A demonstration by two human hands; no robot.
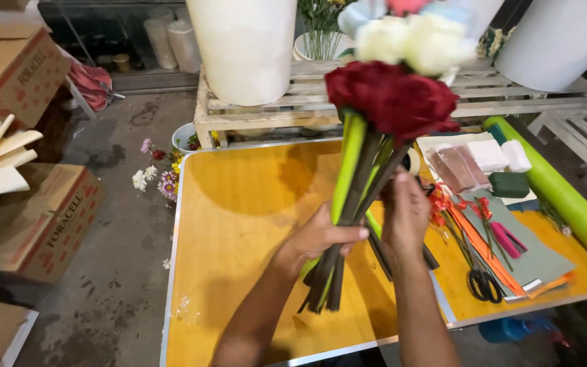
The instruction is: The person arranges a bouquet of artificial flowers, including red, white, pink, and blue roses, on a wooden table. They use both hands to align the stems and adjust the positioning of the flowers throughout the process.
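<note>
The left hand [324,234] is closed around a bundle of stems [348,217], fingers wrapped from the left side and thumb pointing toward three o'clock, the forearm rising from the lower edge of the view at about seven o'clock. The right hand [405,211] is held upright with its back to the camera, fingers curled against the same stems just at three o'clock of the left hand; it seems to pinch them, though its fingertips are hidden. The stems tilt toward one o'clock, carrying red flowers [392,98] with white flowers [412,41] above them, all held over the yellow table [239,224]. At four o'clock of the hands lie black-handled scissors [484,284] on sheets of paper [545,261], and a green paper roll [568,200] lies along the table's right edge.
</note>
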